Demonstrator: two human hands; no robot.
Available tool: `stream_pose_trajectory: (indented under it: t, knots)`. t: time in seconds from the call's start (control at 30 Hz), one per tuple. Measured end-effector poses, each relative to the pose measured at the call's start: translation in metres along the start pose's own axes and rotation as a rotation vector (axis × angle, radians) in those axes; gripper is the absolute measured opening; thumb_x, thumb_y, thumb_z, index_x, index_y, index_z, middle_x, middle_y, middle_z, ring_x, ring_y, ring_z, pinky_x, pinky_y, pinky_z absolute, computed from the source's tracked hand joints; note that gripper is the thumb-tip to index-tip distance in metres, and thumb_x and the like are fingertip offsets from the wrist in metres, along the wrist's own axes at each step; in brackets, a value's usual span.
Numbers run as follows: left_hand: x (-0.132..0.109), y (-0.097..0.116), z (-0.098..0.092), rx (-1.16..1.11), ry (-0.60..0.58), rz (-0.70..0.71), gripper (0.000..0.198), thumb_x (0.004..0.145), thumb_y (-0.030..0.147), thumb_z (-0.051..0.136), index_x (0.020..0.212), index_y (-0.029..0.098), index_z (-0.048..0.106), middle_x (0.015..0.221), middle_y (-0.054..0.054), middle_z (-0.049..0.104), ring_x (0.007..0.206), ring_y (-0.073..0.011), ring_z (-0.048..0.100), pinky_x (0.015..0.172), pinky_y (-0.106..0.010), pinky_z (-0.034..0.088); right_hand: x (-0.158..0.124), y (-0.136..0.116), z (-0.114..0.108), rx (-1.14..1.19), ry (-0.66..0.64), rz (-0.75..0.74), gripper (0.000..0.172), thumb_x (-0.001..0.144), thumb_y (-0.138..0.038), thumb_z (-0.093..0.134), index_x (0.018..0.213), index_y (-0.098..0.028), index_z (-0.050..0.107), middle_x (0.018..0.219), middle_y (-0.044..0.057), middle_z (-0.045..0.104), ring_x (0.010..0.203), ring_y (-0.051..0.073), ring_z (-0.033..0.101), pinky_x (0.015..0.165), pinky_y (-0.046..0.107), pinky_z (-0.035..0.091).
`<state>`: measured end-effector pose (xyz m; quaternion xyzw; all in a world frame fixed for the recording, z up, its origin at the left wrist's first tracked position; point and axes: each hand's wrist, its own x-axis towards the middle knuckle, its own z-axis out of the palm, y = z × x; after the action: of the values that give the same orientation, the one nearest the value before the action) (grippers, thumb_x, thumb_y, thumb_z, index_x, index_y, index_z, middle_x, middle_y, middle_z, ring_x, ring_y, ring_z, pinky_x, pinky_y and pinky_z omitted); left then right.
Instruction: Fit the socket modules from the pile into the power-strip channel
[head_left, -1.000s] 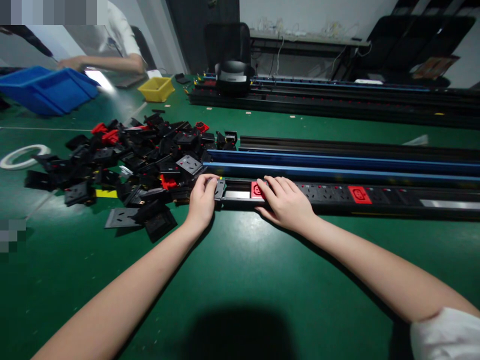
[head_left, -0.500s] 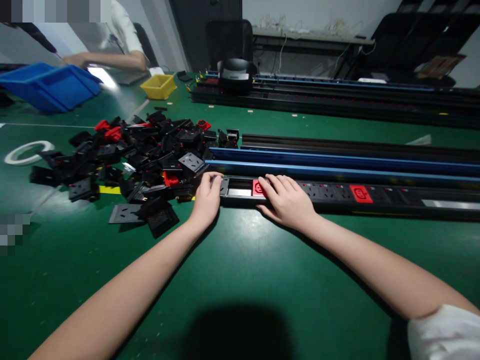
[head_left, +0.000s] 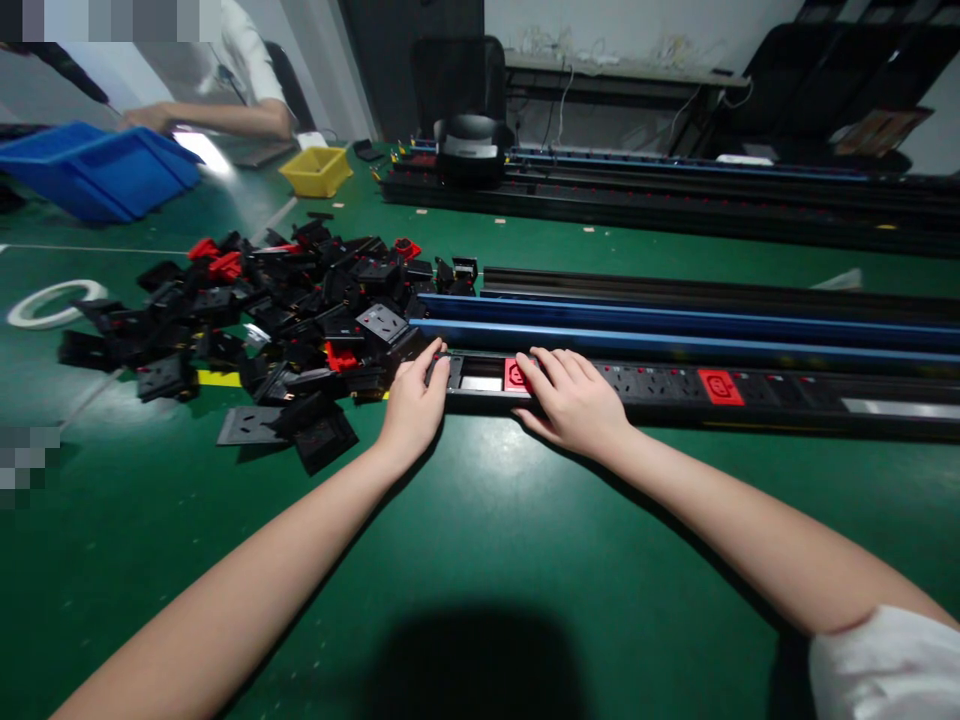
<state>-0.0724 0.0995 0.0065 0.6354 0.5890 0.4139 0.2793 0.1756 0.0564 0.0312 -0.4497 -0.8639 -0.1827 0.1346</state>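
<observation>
A long black power strip rail [head_left: 787, 400] lies across the green table. My left hand [head_left: 412, 400] is closed on a black socket module [head_left: 444, 370] at the rail's left end, where it sits in the channel. My right hand [head_left: 574, 400] rests on the rail with fingers curled over it, touching a red socket module [head_left: 514, 376]. Between the two hands an open slot [head_left: 481, 383] shows bare metal. A second red module [head_left: 720, 386] sits further right in the rail.
A heap of loose black and red socket modules [head_left: 285, 300] lies left of the rail. Blue and black rails [head_left: 675, 325] lie behind it, more at the back [head_left: 675, 205]. A blue bin [head_left: 97, 180], yellow bin [head_left: 316, 170] and another person's arm [head_left: 217, 118] are far left.
My left hand has pushed the black module rightwards into the rail's left end. My right hand has stayed on the red module.
</observation>
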Motion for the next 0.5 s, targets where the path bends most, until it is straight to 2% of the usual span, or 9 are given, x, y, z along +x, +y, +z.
stream_pose_trajectory:
  t: [0.2, 0.5]
  knots:
    - [-0.0003, -0.0001, 0.0002, 0.007, 0.011, 0.000, 0.055, 0.100, 0.049, 0.049, 0.141, 0.017, 0.064, 0.138, -0.018, 0.068, 0.131, -0.0311, 0.061, 0.119, -0.054, 0.040, -0.0006, -0.0001, 0.0012, 0.012, 0.004, 0.014, 0.066, 0.100, -0.048, 0.053, 0.149, -0.005, 0.051, 0.143, 0.025, 0.060, 0.124, 0.037, 0.058, 0.111, 0.050, 0.042]
    - [-0.0027, -0.0010, 0.0026, 0.007, -0.023, 0.033, 0.058, 0.102, 0.047, 0.044, 0.150, 0.017, 0.054, 0.142, -0.018, 0.065, 0.135, -0.0294, 0.057, 0.119, -0.051, 0.040, -0.0002, -0.0008, 0.0014, 0.027, -0.007, 0.024, 0.066, 0.100, -0.047, 0.053, 0.150, -0.005, 0.051, 0.144, 0.025, 0.059, 0.124, 0.038, 0.058, 0.111, 0.051, 0.042]
